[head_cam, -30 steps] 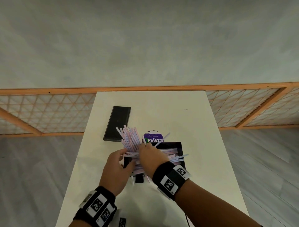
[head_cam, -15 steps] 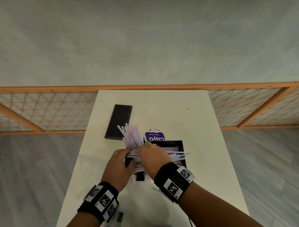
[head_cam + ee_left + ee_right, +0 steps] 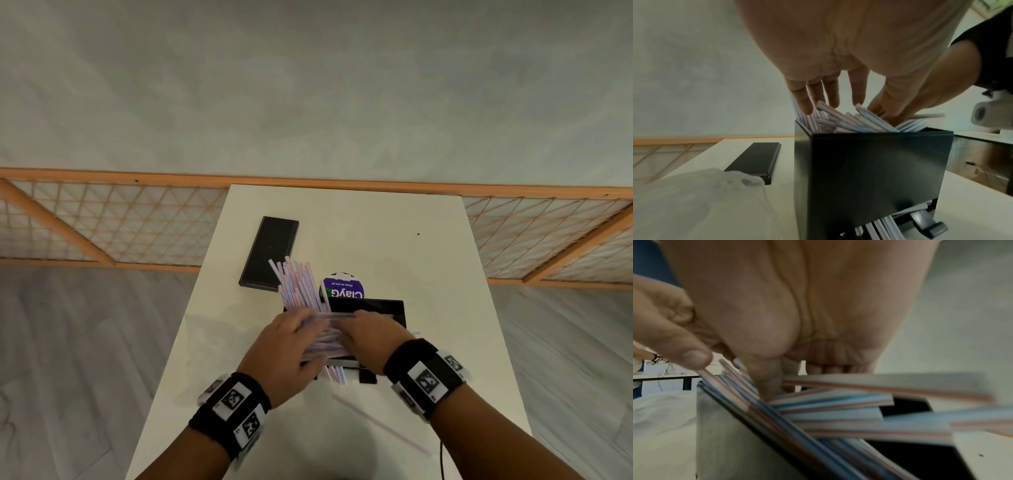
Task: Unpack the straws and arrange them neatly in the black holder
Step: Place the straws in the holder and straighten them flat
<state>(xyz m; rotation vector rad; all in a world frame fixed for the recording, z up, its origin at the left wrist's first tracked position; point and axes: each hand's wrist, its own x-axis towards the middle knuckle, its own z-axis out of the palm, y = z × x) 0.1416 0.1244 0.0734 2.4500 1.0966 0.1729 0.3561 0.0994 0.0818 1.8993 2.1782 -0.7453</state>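
The black holder (image 3: pixel 373 303) stands mid-table, full of striped straws (image 3: pixel 294 284) lying untidily; one bunch sticks up at its left end. More straws poke out of the slot at its base (image 3: pixel 885 225). My left hand (image 3: pixel 291 342) reaches over the holder (image 3: pixel 869 170) with straight fingers (image 3: pixel 830 104) touching the straw ends (image 3: pixel 849 121). My right hand (image 3: pixel 370 337) rests on the pile from the right. Its thumb and index finger (image 3: pixel 731 369) pinch some slanted straws (image 3: pixel 838 404) above the holder wall (image 3: pixel 731 443).
A flat black lid (image 3: pixel 269 253) lies at the back left of the white table (image 3: pixel 428 274). A round purple label (image 3: pixel 342 287) shows behind the holder. One loose straw (image 3: pixel 380 425) lies near the front edge. A clear plastic bag (image 3: pixel 694 194) lies left of the holder.
My left hand has moved from the holder's left side up onto the straws. The right hand has shifted slightly right on the pile. A loose straw now shows on the table in front.
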